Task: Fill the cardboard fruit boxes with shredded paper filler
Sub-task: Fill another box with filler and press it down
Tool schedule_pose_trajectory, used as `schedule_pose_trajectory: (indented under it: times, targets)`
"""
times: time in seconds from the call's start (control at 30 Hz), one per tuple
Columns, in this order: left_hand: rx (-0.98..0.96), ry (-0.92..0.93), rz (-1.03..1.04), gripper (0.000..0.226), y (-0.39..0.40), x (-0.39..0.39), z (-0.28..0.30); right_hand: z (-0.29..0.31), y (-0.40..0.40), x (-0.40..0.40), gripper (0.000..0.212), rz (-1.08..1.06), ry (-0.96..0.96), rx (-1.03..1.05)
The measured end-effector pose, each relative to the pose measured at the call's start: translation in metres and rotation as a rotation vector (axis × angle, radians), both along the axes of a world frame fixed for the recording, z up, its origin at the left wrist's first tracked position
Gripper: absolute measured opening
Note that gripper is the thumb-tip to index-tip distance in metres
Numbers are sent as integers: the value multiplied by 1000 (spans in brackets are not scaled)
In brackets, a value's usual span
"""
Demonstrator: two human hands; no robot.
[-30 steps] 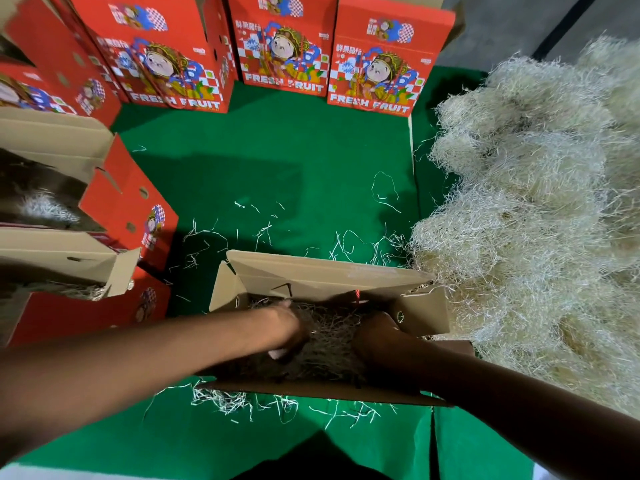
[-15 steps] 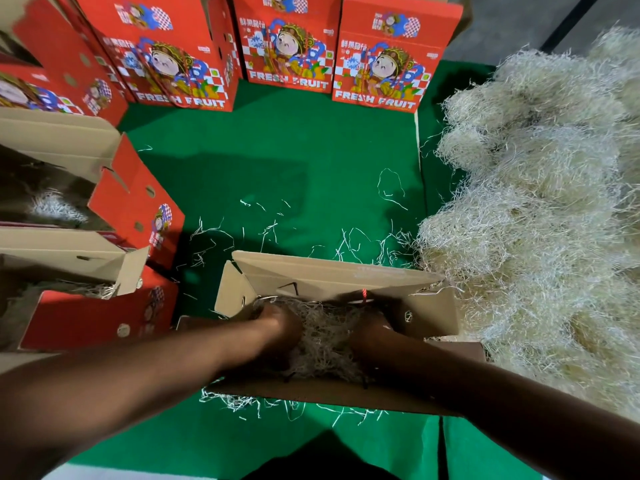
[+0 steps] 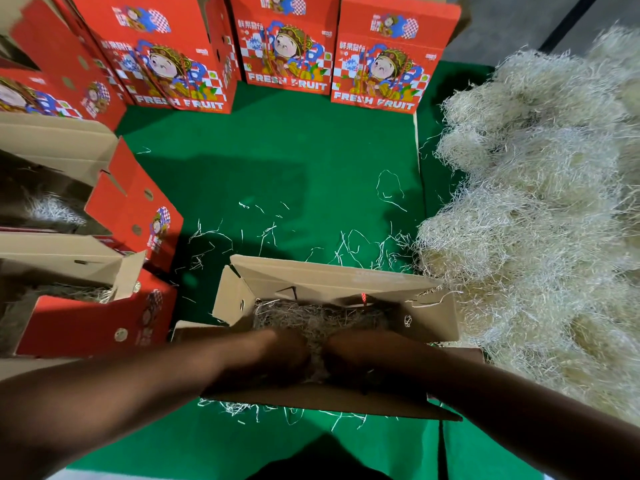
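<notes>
An open cardboard fruit box sits at the near centre of a green tabletop, its flaps folded outward and its long axis running left to right. Inside it lies a bed of shredded paper filler, dim in the shade of the box walls. Both hands are down in the box, on top of that filler: the left hand at the near left, the right hand just beside it at the near right, almost touching. The fingers are buried in the paper and in shadow, so I cannot tell whether they are spread flat or closed on a clump. This looks like pressing or spreading the filler.

The supply lies to the right: a large pale pile of shredded paper heaped along the right side of the tabletop, its edge touching the box's right flap. The right hand is the nearer one to it, so any further handful would most likely come from that side. Loose strands are scattered on the green surface just beyond the box and along its near edge.

On the left stand two more open boxes, red outside, with filler showing inside. Along the far edge stands a row of closed red boxes printed "FRESH FRUIT".
</notes>
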State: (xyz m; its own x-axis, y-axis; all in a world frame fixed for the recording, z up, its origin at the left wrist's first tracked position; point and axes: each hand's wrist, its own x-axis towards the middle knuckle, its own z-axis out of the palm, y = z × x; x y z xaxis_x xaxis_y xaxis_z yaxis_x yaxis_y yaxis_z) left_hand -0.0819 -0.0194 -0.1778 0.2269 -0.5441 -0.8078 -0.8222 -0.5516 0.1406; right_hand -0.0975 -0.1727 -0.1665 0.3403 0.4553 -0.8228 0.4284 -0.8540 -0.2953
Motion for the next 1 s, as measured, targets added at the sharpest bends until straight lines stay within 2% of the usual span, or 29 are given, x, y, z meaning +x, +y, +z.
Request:
schedule_pose_trajectory:
  times: [0.07, 0.17, 0.23, 0.3, 0.33, 0.37, 0.43, 0.47, 0.53, 0.6, 0.63, 0.7, 0.73, 0.77, 0.83, 0.9, 0.97, 1.0]
  targets:
    - [75, 45, 62, 37, 8, 3, 4, -9, -5, -4, 30, -40, 77, -87]
    - [155, -100, -62, 38, 13, 9, -1, -9, -20, -7, 37, -67, 20, -128]
    - [184, -180, 4, 38, 12, 9, -3, -5, -31, -6, 37, -70, 3, -127]
    - [237, -95, 107, 38, 8, 15, -3, 3, -31, -3, 33, -91, -45, -49]
    - [217, -60, 195, 34, 4, 21, -2, 8, -26, 1, 28, -95, -109, 0]
    - [115, -65, 252, 28, 3, 26, -1, 13, -20, 5, 24, -82, -213, 36]
    - [-156, -206, 275, 21, 1, 32, 2, 20, -10, 11, 23, -19, -412, 36]
    - [-194, -250, 246, 23, 2, 33, 3, 20, -7, 13, 27, 2, -450, 3]
    - [-54, -160, 274, 38, 0, 33, 0, 17, -7, 11, 42, 34, -407, -94]
    - [106, -74, 195, 74, -2, 33, 0, 13, -8, 6, 61, 58, -346, -164]
    - [146, -100, 132, 87, 0, 32, 0, 12, -10, 5, 73, 60, -328, -182]
    - [179, -161, 93, 95, 2, 30, 3, 13, -14, 3, 94, 54, -320, -189]
    - [184, -178, 115, 93, 3, 30, 6, 13, -17, 2, 98, 37, -331, -177]
    - [169, -186, 128, 89, 3, 32, 10, 15, -18, 4, 96, 9, -355, -162]
    - [68, -208, 157, 75, 2, 40, 21, 20, -21, 14, 76, -65, -390, -118]
    - [-38, -192, 224, 56, 3, 51, 35, 32, -21, 32, 53, -157, -300, -89]
    - [-83, -125, 307, 39, 4, 67, 52, 50, -24, 48, 42, -248, -192, -50]
    - [-90, -97, 341, 33, 5, 77, 59, 56, -27, 55, 39, -307, -200, -13]
